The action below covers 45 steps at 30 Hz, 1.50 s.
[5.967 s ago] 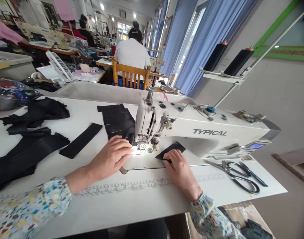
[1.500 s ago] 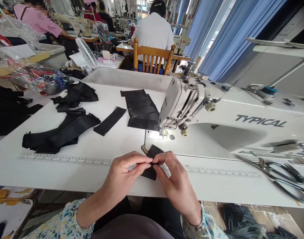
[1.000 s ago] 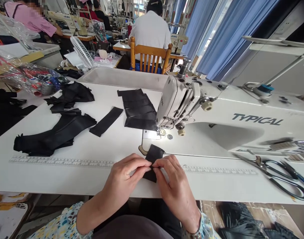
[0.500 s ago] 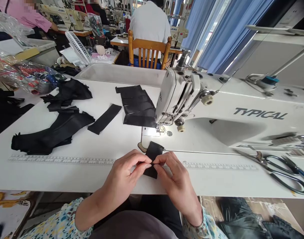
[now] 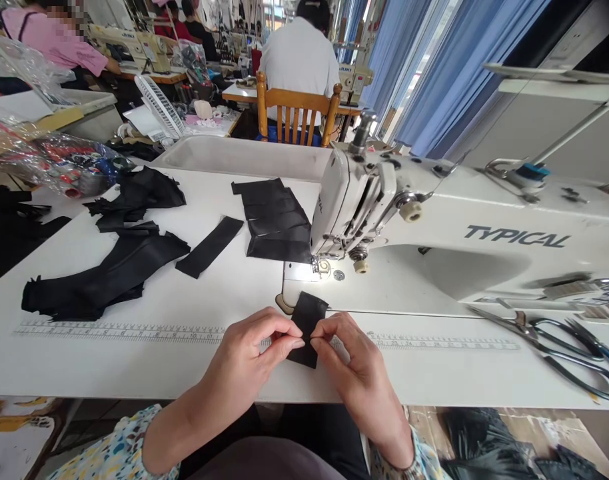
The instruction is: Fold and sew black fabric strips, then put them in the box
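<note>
A small black fabric piece (image 5: 308, 313) lies in front of the sewing machine (image 5: 434, 213), near the table's front edge. My left hand (image 5: 257, 357) pinches it at its left side, thumb against forefinger. From the right, my right hand (image 5: 352, 360) pinches the same piece, its fingertips a short way from the left ones. Just beyond, several black strips (image 5: 279, 223) lie overlapped and reach to the presser foot (image 5: 317, 265). A single black strip (image 5: 210, 247) rests apart, left of them.
A pile of black fabric (image 5: 99, 273) covers the table's left part. A printed ruler scale (image 5: 124, 331) runs along the front. Large scissors (image 5: 549, 340) and blue-handled snips (image 5: 592, 340) lie at the right. Ahead, a person in white (image 5: 299, 60) sits on a wooden chair (image 5: 299, 100).
My fingertips have drawn slightly apart on the black fabric piece. The whole view has shifted a little, so the table appears lower.
</note>
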### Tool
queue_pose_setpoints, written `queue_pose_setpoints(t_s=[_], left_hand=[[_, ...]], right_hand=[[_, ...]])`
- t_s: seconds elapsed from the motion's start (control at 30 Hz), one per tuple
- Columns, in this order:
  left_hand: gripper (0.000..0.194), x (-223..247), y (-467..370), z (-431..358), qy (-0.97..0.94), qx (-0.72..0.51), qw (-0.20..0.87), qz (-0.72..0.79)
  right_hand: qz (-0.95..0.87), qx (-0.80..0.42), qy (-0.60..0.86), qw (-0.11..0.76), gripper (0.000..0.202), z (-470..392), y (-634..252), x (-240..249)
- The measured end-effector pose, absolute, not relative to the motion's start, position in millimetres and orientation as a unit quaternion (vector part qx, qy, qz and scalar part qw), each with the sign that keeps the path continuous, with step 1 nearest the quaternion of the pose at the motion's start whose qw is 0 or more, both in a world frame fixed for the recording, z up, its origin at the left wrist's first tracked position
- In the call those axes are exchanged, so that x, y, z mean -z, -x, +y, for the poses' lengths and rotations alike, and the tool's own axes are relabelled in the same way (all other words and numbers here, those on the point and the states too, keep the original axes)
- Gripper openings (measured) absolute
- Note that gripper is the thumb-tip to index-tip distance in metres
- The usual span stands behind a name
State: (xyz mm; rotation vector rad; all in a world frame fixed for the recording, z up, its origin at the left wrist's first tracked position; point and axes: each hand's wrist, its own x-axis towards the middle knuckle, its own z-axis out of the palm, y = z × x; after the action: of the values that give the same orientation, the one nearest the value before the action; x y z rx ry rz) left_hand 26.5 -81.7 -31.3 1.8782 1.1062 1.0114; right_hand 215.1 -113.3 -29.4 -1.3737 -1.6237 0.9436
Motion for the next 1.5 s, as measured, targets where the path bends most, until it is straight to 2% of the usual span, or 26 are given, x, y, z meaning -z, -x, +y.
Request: queue_pose_setpoints(t_s=[0.33, 0.63, 0.83, 1.2, 1.5], left_hand=[[0.012, 24.9, -27.1, -76.5, -0.717, -0.363, 0.408, 0.433], [0.012, 12.4, -27.1, -68.2, -0.659, -0.329, 0.515, 0.437], [0.013, 8.8, -22.0, -56.2, -0.625, -0.266, 0.591, 0.435], [0.019, 7.6, -23.7, -52.4, -0.603, -0.277, 0.618, 0.422], [0.018, 12.1, -27.6, -58.9, -0.611, -0.337, 0.592, 0.403]], right_hand=[[-0.638, -0.400, 0.542, 0.373, 0.016, -114.1, -222.8, 26.0], [-0.605, -0.463, 0.539, 0.359, 0.016, -107.0, -229.3, 17.1], [-0.553, -0.529, 0.527, 0.370, 0.018, -102.6, -235.9, 16.8], [-0.525, -0.556, 0.511, 0.391, 0.020, -100.4, -239.3, 23.7], [-0.556, -0.494, 0.540, 0.394, 0.022, -102.4, -234.7, 18.4]])
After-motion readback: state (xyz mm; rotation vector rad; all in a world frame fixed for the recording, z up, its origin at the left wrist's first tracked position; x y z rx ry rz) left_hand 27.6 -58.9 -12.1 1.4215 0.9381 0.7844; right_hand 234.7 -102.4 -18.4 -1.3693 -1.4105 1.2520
